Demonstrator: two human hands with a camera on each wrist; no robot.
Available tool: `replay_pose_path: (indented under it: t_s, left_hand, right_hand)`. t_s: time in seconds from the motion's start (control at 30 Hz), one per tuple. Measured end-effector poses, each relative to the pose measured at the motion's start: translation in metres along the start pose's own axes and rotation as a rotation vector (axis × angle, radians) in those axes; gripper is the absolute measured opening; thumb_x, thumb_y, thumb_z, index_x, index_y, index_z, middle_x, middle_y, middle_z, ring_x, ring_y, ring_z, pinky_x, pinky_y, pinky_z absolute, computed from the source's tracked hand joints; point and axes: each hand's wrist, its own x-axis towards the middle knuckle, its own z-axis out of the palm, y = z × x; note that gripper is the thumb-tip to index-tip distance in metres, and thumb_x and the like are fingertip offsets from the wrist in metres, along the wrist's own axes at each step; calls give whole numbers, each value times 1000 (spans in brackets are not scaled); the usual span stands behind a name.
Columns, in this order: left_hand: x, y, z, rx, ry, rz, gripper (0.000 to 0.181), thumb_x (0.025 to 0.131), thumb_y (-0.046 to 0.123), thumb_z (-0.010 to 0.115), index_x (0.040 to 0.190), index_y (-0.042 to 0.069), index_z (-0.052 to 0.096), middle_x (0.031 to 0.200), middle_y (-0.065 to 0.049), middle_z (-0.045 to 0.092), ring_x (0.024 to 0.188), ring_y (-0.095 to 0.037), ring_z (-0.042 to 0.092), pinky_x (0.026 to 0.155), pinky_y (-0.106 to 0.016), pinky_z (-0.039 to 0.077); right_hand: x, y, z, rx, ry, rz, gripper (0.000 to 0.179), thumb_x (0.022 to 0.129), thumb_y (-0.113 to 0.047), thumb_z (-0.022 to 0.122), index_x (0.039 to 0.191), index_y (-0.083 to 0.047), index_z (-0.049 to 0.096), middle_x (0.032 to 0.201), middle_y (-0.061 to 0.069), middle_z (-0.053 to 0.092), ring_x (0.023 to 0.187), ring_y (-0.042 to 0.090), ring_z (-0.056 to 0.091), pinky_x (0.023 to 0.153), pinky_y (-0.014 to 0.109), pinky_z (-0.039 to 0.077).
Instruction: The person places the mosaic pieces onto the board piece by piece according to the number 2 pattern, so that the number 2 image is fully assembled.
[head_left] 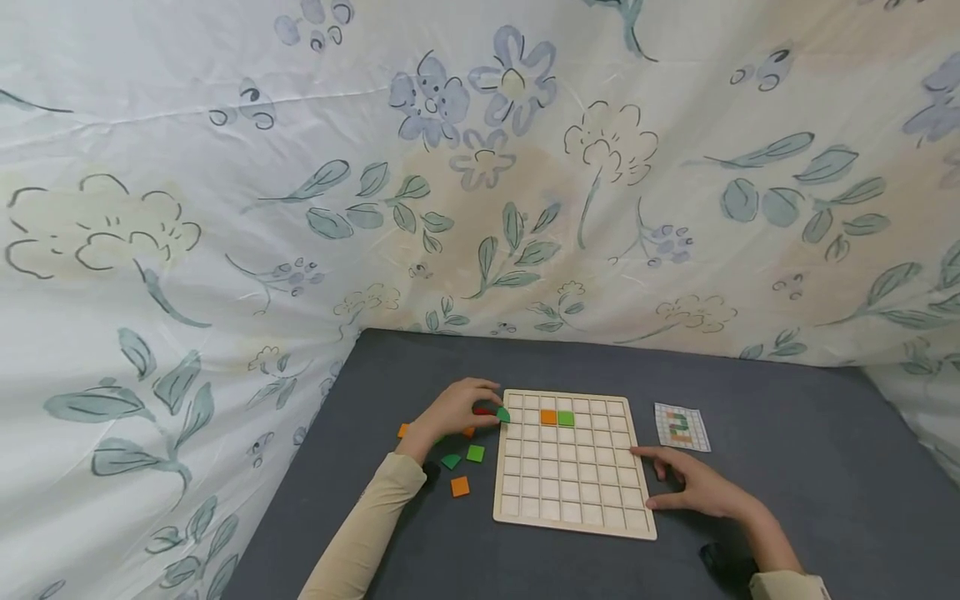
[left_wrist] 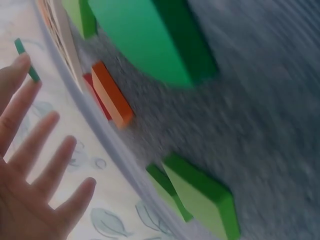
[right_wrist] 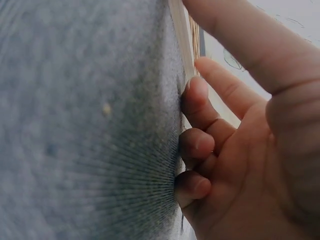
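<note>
My left hand (head_left: pixel 460 410) is over the left edge of a pale wooden grid board (head_left: pixel 558 531). Thumb and index finger pinch a small dark-green tile (left_wrist: pixel 27 60) with a curved edge, while the other fingers spread apart in the left wrist view. An orange tile (head_left: pixel 549 417) and a light-green tile (head_left: pixel 566 418) sit side by side in cells near the board's top. At the right edge of the board, my right hand (head_left: pixel 697 485) touches the rim with index fingertip and thumb, spaced apart. Its other fingertips (right_wrist: pixel 195 142) rest curled on the table.
Left of the board lie loose tiles: a light-green square (head_left: pixel 476 453), a dark-green curved one (head_left: pixel 451 461), an orange square (head_left: pixel 460 487) and a red one (head_left: pixel 483 411), among others. A pattern card (head_left: pixel 682 427) lies right of the board. Floral cloth (head_left: pixel 517 250) hangs behind the dark table.
</note>
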Motion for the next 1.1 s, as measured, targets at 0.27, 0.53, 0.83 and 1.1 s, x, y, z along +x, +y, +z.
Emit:
replay_pose_path:
  t_s: [0.27,0.53,0.83,1.1]
  left_hand:
    - [9,9,6,-6,-2,12,28,84,32,68,110,21,68,134,-6,52,124,-24,46,104,-42,36]
    - [23,19,9,1,-10,29,29,85,36,66,110,22,68,135,-6,51,126,-23,44,104,-41,37]
    - [38,28,15,10,-10,27,29,84,40,65,107,22,69,134,-5,52,125,-22,46,104,-41,37]
    - [43,32,21,16,-21,6,28,85,41,65,106,23,70,134,-3,52,124,-21,46,102,-39,39]
  right_hand:
    - [0,0,1,-28,0,4,72,78,-28,74,138,-3,42,81,5,40,68,14,35,50,24,26]
    - [0,1,2,-32,-2,-8,71,79,-28,73,138,-3,42,80,3,40,67,12,35,50,24,27]
    - [-1,-1,1,-19,2,-8,70,79,-25,73,138,-2,42,80,5,40,66,15,35,50,24,26]
    - [-1,0,1,1,5,-15,70,79,-25,73,138,-3,42,81,6,40,67,14,35,50,25,26]
